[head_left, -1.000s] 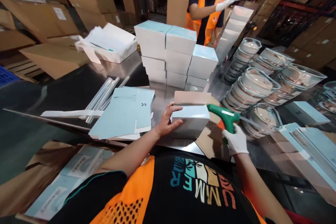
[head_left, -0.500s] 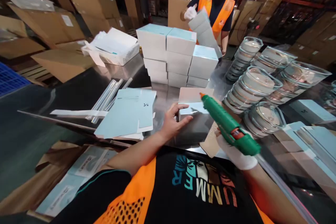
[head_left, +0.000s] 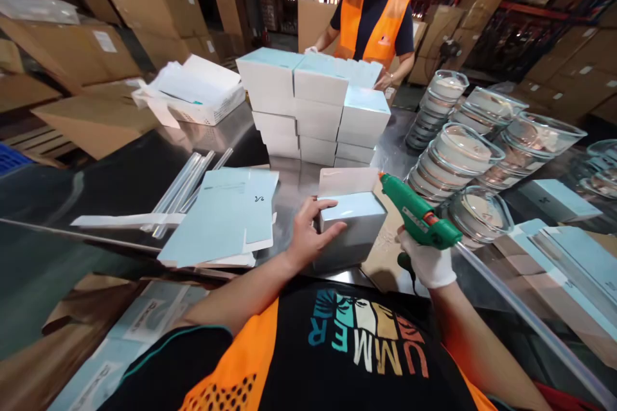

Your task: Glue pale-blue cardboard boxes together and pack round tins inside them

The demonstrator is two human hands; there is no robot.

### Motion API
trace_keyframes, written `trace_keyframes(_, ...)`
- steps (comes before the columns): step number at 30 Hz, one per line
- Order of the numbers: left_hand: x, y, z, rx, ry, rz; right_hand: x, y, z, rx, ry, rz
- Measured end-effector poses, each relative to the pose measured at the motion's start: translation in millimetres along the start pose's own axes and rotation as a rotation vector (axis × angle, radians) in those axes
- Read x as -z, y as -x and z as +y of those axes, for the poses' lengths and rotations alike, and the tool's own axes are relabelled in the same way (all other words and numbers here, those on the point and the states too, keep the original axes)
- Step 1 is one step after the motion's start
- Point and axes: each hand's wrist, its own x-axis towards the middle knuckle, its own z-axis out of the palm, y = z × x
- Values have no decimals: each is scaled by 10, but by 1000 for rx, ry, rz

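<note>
The left hand [head_left: 306, 232] was clasping one box [head_left: 355, 236], while the right hand [head_left: 430, 263] gripped the green glue gun [head_left: 413, 210].

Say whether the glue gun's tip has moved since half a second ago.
Yes, rightward: against the stacked boxes, the glue gun has its tip farther right, by the right edge of the box flap it overlapped earlier.
</note>
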Motion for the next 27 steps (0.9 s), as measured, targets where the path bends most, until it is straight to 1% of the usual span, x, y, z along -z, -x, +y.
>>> trace_keyframes(3, 16, -24, -46, 36, 47, 39, -33, -123, 200, -217, -168, -16)
trace_keyframes(5, 42, -40, -52, 65, 51, 56, -62, -218, 326, -321, -209, -36)
trace_keyframes(7, 88, -56, -44, 100, 23, 57, -37, -313, 436, -333, -134, -39)
trace_keyframes(9, 146, -71, -32, 121, -7, 55, 48, -383, 515, -310, -44, -16)
trace_keyframes(12, 209, -94, -22, 116, -15, 63, 157, -409, 527, -256, 37, 18)
trace_keyframes(14, 212, -105, -20, 108, -15, 67, 109, -386, 434, -177, 21, 9)
trace_keyframes(16, 189, -107, -23, 101, -10, 49, -64, -369, 261, -44, -93, -66)
trace_keyframes(18, 159, -100, -34, 91, 8, 11, -311, -390, 57, 88, -245, -186)
trace_keyframes(19, 148, -95, -45, 86, 16, -12, -433, -416, -35, 124, -305, -247)
trace_keyframes(21, 139, -87, -80, 82, 20, -42, -621, -483, -156, 147, -346, -333)
trace_keyframes(22, 138, -85, -104, 79, 22, -50, -674, -514, -179, 167, -340, -360)
trace_keyframes(24, 135, -90, -159, 62, 57, -51, -692, -554, -155, 249, -312, -374)
trace_keyframes(27, 119, -121, -250, 5, 225, 21, -588, -546, -34, 403, -309, -387)
